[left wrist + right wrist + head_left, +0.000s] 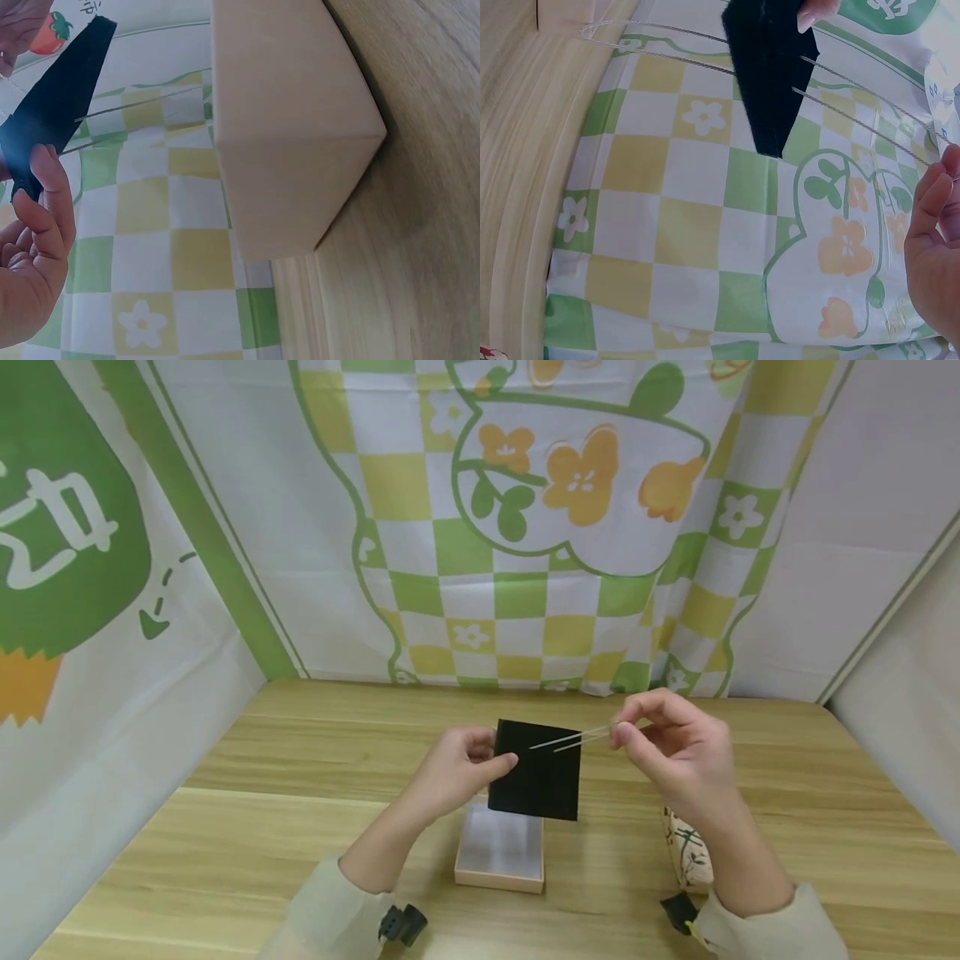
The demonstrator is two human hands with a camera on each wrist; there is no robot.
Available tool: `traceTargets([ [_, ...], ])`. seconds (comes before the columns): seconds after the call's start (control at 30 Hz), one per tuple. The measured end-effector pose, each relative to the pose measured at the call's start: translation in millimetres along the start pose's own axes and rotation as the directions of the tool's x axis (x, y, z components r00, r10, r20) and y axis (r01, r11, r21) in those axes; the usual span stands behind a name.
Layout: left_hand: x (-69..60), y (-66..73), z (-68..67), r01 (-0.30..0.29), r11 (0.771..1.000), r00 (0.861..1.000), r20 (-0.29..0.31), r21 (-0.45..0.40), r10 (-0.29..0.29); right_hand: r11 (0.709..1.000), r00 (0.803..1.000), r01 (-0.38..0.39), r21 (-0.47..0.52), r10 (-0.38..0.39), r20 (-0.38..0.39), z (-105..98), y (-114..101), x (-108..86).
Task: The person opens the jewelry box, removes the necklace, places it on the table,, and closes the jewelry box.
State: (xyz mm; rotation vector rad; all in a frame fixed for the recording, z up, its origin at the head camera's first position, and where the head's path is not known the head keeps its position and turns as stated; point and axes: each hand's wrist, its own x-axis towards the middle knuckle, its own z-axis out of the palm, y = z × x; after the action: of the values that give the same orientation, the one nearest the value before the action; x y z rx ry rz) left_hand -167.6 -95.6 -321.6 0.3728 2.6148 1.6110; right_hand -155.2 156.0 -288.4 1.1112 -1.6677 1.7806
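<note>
A black square pad (542, 777) is held up by the left hand (457, 770), its thumb on the front face and fingers behind. From the pinched thumb and fingertips of the right hand (678, 747), two strands of a thin silvery chain (581, 739) stretch to the pad. In the right wrist view the chain (870, 112) passes through the black pad (769, 75) and hangs out the other side as a loop. The left wrist view shows the pad (56, 90) nearly edge-on, gripped by the left hand (37, 247).
Below the pad an open shallow box (501, 852) with a pale grey inside stands on the wooden table (300, 760). A patterned item (688, 852) lies beside the right forearm, partly hidden. Printed cloth (525, 635) hangs behind the table's far edge.
</note>
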Motion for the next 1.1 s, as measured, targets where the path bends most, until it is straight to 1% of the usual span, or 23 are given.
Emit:
traceTargets([
  [0.1, 1.2, -2.4, -1.1, 0.009, 1.000, 1.000, -0.006, -0.006, -0.009, 1.000, 1.000, 0.020, -0.002, -0.020, -0.008, 0, 0, 1.2],
  [0.17, 2.5, -3.2, -1.4, 0.017, 1.000, 1.000, -0.010, -0.004, -0.017, 0.999, 0.999, 0.031, -0.023, -0.032, -0.028, -1, -1, 1.8],
  [0.27, 4.8, -5.8, -1.5, 0.028, 1.000, 0.999, -0.028, 0.001, -0.028, 0.998, 0.997, 0.054, -0.025, -0.055, -0.060, -3, -2, 3.5],
  [0.37, 7.1, -9.5, -2.0, 0.030, 1.000, 0.998, -0.047, 0.010, -0.029, 0.996, 0.993, 0.084, 0.028, -0.081, -0.089, -6, -3, 6.1],
  [0.47, 8.6, -12.2, -3.4, 0.033, 0.999, 0.998, -0.051, 0.023, -0.032, 0.993, 0.987, 0.103, 0.063, -0.094, -0.130, -9, -4, 9.9],
  [0.67, 11.1, -17.2, -6.3, 0.061, 0.996, 0.996, -0.069, 0.064, -0.057, 0.991, 0.975, 0.107, 0.077, -0.089, -0.204, -13, -8, 16.0],
  [0.83, 12.0, -20.8, -9.6, 0.052, 0.997, 0.997, -0.055, 0.053, -0.049, 0.992, 0.964, 0.087, 0.092, -0.060, -0.258, -16, -10, 17.4],
  [0.93, 12.2, -21.6, -10.6, 0.048, 0.997, 0.997, -0.059, 0.056, -0.045, 0.985, 0.956, 0.090, 0.148, -0.044, -0.290, -18, -10, 18.7],
  [1.0, 12.2, -21.5, -10.9, 0.050, 0.997, 0.997, -0.065, 0.064, -0.046, 0.974, 0.949, 0.105, 0.199, -0.038, -0.313, -19, -10, 20.1],
  [1.1, 12.2, -20.0, -11.9, 0.035, 0.998, 0.998, -0.058, 0.058, -0.031, 0.958, 0.937, 0.126, 0.257, -0.029, -0.349, -21, -11, 22.7],
])
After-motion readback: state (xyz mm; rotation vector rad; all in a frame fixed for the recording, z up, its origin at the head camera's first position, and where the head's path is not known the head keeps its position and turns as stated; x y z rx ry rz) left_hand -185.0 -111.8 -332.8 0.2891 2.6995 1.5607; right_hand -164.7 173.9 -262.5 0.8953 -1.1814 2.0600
